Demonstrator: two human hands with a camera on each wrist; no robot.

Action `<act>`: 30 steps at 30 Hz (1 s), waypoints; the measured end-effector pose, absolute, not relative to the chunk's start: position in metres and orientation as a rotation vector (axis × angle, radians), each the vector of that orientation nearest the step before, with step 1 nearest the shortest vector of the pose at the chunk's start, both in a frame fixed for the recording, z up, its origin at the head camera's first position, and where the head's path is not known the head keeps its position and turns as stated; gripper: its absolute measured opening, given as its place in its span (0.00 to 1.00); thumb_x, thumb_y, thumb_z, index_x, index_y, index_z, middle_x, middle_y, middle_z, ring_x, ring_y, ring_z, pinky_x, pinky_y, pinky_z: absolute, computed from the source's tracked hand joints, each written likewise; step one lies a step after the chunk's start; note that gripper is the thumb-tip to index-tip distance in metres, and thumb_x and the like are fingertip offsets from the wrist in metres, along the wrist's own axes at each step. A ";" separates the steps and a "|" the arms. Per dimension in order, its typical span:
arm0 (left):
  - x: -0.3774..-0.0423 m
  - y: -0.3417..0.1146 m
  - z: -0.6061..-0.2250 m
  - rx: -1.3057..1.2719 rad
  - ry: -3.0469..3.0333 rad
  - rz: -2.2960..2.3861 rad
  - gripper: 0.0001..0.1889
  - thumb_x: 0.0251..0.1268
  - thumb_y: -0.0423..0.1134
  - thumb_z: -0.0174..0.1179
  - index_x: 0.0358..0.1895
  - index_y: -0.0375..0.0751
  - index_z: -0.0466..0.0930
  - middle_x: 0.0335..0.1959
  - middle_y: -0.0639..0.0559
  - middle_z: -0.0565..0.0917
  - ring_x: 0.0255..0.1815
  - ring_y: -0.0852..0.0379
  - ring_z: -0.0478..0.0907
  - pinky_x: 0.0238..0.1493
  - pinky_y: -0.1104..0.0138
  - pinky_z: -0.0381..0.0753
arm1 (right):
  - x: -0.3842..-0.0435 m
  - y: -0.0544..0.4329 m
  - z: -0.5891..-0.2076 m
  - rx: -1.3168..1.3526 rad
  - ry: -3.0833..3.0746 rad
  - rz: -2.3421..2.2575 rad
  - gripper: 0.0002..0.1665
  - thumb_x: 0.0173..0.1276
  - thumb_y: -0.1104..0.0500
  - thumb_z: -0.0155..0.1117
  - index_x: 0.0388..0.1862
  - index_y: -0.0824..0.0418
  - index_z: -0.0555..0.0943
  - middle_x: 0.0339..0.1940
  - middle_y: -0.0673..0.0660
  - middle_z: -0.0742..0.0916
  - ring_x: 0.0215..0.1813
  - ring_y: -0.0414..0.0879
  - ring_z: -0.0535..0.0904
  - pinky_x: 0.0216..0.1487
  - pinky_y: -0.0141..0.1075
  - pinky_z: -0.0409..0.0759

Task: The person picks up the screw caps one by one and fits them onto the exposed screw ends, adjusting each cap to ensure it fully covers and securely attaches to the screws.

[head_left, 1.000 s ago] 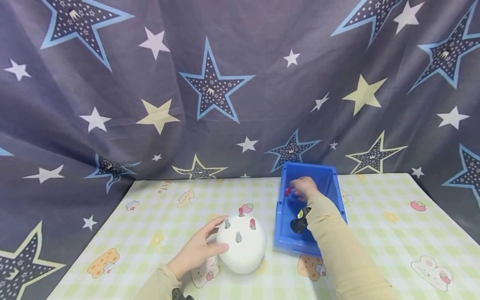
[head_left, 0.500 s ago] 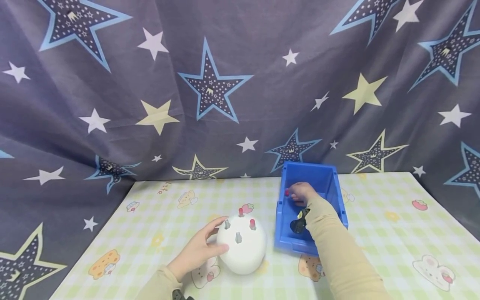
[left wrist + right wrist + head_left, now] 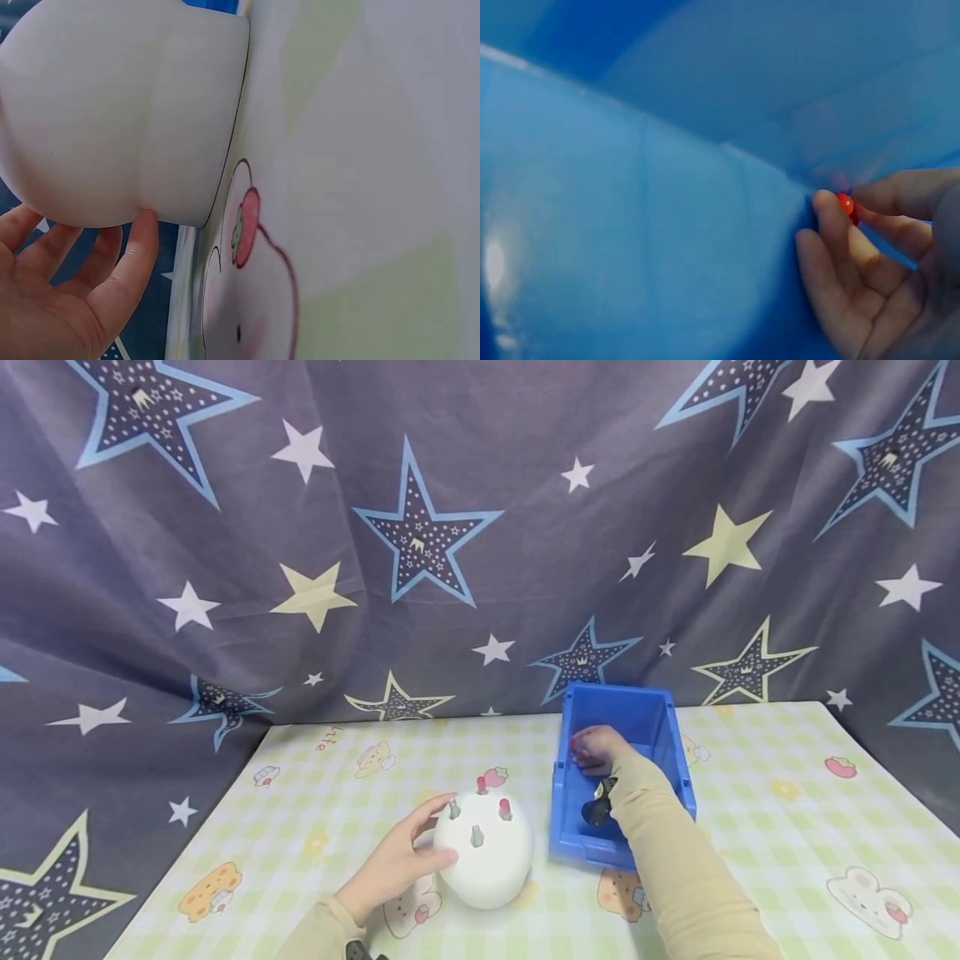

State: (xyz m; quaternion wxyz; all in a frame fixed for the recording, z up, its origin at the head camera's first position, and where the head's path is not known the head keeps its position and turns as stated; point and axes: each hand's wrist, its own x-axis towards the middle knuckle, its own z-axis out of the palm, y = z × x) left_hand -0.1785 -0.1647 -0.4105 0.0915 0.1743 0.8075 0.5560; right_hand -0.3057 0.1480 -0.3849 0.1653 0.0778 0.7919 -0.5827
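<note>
In the head view a white rounded body (image 3: 487,864) stands on the table with short grey pegs (image 3: 477,836) and red-tipped pegs (image 3: 506,808) sticking up from its top. My left hand (image 3: 397,860) holds its left side, thumb at the front and fingers toward the back; the left wrist view shows several fingertips against its smooth wall (image 3: 112,112). Inside the blue bin (image 3: 592,852), my right hand (image 3: 602,749) is low by the left wall. Between its thumb and fingers it pinches a small red piece (image 3: 845,203), mostly covered by the fingers.
The bin's raised walls surround my right hand. A black wrist device (image 3: 598,806) hangs under the right wrist, inside the bin. A checked cloth (image 3: 300,827) with printed cartoons covers the table. Behind it hangs a dark star-patterned curtain (image 3: 465,677).
My right hand has moved slightly down and left in the bin and closed in on the red pieces, which are now mostly hidden. My left hand and the white body stay put.
</note>
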 end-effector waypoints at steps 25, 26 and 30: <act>-0.179 -0.165 -0.411 0.548 2.403 1.656 0.36 0.57 0.39 0.65 0.69 0.43 0.62 0.70 0.41 0.63 0.66 0.37 0.64 0.59 0.55 0.78 | -0.324 0.152 -0.408 0.190 2.581 -1.471 0.13 0.64 0.70 0.57 0.47 0.72 0.78 0.30 0.62 0.85 0.30 0.48 0.81 0.35 0.42 0.86; -0.179 -0.165 -0.411 0.550 2.404 1.655 0.36 0.57 0.39 0.65 0.69 0.43 0.62 0.70 0.41 0.63 0.66 0.37 0.64 0.59 0.55 0.78 | -0.325 0.152 -0.410 0.189 2.590 -1.466 0.13 0.63 0.70 0.58 0.47 0.71 0.78 0.30 0.62 0.85 0.30 0.48 0.81 0.35 0.42 0.86; -0.179 -0.165 -0.411 0.546 2.405 1.648 0.36 0.57 0.39 0.65 0.69 0.43 0.61 0.70 0.41 0.63 0.66 0.36 0.63 0.59 0.54 0.77 | -0.328 0.152 -0.415 0.190 2.616 -1.448 0.13 0.62 0.70 0.59 0.46 0.71 0.78 0.30 0.62 0.84 0.31 0.48 0.81 0.34 0.41 0.86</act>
